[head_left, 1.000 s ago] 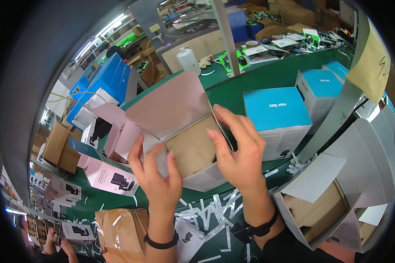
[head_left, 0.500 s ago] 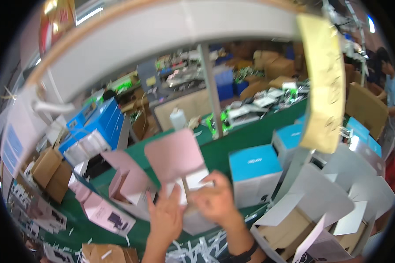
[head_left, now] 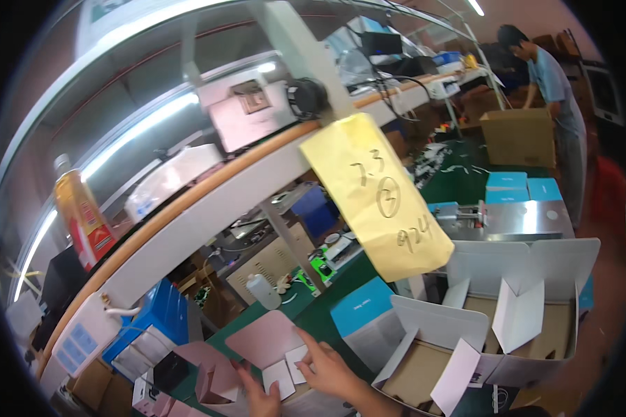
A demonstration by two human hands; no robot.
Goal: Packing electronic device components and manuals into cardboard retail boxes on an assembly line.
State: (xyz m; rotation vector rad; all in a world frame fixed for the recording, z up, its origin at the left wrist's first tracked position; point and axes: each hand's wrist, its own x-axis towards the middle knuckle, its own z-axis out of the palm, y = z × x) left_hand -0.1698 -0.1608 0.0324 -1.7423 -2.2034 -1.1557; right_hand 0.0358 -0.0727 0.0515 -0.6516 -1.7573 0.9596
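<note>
At the bottom edge, my left hand [head_left: 261,396] and my right hand [head_left: 330,372] rest on an open pink-lidded cardboard box [head_left: 268,344]. Both hands press on its small white inner flaps [head_left: 289,367]. My right forefinger points up along a flap. Only the tops of both hands show; the box's body is cut off by the lower edge. A closed blue-topped box [head_left: 365,313] stands just to the right of the pink lid on the green table [head_left: 320,313].
Open white boxes with brown insides [head_left: 466,340] stand at the right. A yellow paper note [head_left: 379,198] hangs from a shelf post. An orange bottle [head_left: 83,222] stands on the shelf at left. Blue cartons [head_left: 153,323] are stacked at left. Another person [head_left: 549,90] works far right.
The view has tilted sharply upward, so the shelf and hanging note fill the picture. My hands and the pink-lidded box have slid to the bottom edge and still hold the flaps.
</note>
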